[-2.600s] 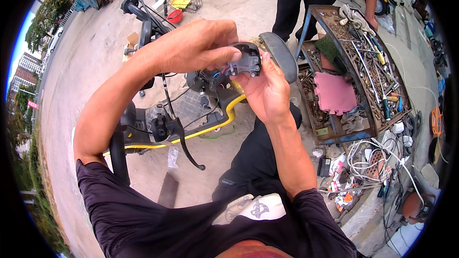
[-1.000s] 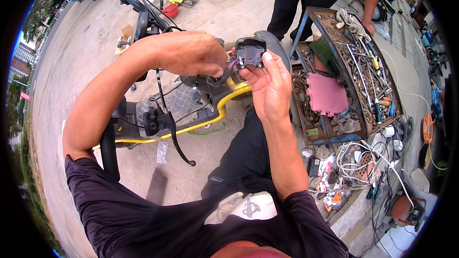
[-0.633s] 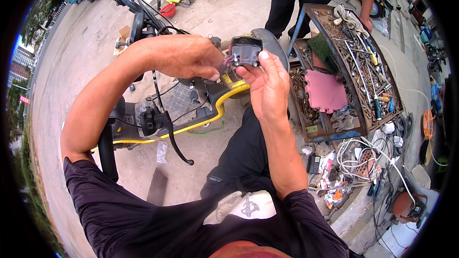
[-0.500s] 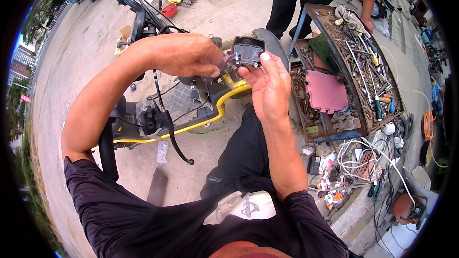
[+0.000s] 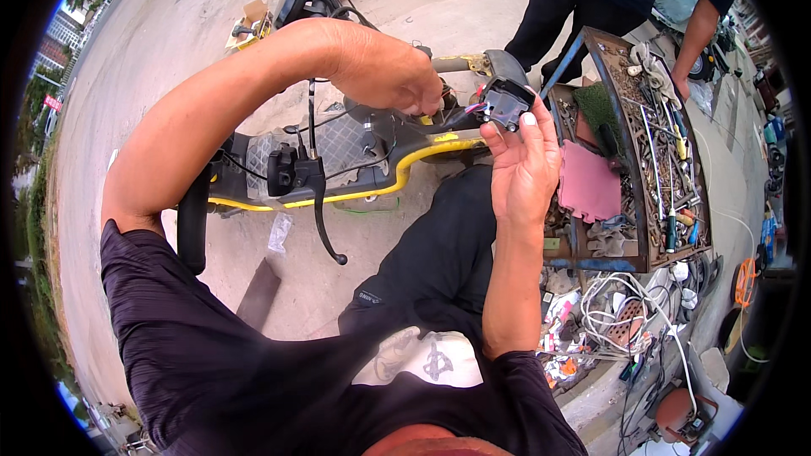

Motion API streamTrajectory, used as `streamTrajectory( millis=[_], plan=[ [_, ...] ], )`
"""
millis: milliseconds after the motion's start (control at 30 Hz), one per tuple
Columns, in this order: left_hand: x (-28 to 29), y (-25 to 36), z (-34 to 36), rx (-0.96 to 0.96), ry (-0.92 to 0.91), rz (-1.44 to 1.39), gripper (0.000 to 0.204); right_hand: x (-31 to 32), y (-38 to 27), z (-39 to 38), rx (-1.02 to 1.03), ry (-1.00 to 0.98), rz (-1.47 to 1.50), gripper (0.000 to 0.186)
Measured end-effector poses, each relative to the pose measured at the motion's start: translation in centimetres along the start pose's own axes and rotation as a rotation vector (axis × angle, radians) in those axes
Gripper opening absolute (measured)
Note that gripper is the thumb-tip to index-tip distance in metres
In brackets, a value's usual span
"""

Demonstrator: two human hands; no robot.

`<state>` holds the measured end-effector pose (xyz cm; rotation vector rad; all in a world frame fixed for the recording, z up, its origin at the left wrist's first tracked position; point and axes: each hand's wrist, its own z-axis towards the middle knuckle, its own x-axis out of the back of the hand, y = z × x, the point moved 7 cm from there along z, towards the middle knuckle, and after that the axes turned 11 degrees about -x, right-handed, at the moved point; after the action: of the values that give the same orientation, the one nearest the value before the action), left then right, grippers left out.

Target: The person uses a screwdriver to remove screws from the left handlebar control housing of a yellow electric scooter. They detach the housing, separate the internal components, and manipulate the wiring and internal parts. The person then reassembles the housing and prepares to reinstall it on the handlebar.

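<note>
My right hand [image 5: 525, 156] grips a black plastic housing [image 5: 507, 101] by its right and lower edge, with coloured wires coming out of its left side. My left hand [image 5: 397, 80] is bent with fingers curled down among parts just left of the housing, apart from it; what its fingertips hold is hidden. Under both arms lies a yellow and black scooter [image 5: 397, 169] with a checkered footboard mat [image 5: 266, 160]. A black brake lever [image 5: 323, 219] and switch cluster hang on cables below my left forearm, which crosses over the scooter's steering column.
At right stands a rusty tool cart [image 5: 657, 160] holding a pink foam mat [image 5: 589, 181], screwdrivers and loose hardware. A person [image 5: 574, 0] stands behind it. Tangled cables and scraps [image 5: 608, 312] lie below the cart. A cardboard box [image 5: 252, 13] sits beyond the handlebars.
My left hand has come off the housing since the earliest frame and moved to the parts beside it. My right hand has carried the housing rightward and tilted it; the view has shifted slightly.
</note>
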<state>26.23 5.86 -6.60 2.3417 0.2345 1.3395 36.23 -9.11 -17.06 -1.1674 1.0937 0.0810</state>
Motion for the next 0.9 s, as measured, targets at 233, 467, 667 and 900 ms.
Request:
streamTrajectory(
  millis=[233,467,667,900],
  plan=[
    [2.1,-1.1,-0.8,0.087,0.17,0.131,0.02,3.7,0.2,-1.0,-0.023,0.096,-0.083,0.041],
    [3.2,-2.1,-1.2,0.139,0.265,0.182,0.022,8.6,1.9,-2.7,-0.104,0.239,-0.105,0.053],
    [5.4,-1.3,-1.8,0.076,0.475,0.352,0.02,11.8,4.3,-3.5,-0.221,0.262,-0.013,0.06],
    [9.7,5.1,-9.0,0.063,0.878,0.31,0.023,9.0,2.1,-3.2,-0.203,0.092,0.091,0.06]
  ],
)
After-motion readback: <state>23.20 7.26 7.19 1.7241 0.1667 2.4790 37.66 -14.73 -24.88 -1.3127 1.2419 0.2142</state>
